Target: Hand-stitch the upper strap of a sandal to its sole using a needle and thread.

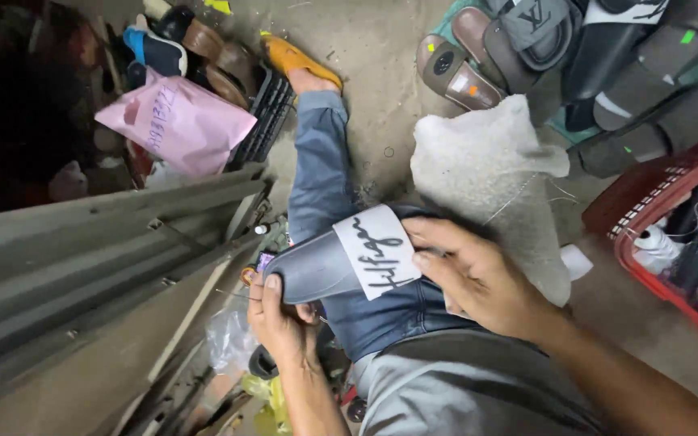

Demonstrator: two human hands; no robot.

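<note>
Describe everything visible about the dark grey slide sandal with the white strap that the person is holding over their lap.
The dark grey slide sandal has a smooth, rubbery-looking footbed and a broad white strap carrying black handwritten-style lettering. It lies roughly level across the person's blue-jeaned thigh, one end toward the left. The left hand grips that end, thumb on top. The right hand holds the strap side, fingers resting along the strap's edge and hiding the far end. It looks clean and intact; its sole is not visible.
</note>
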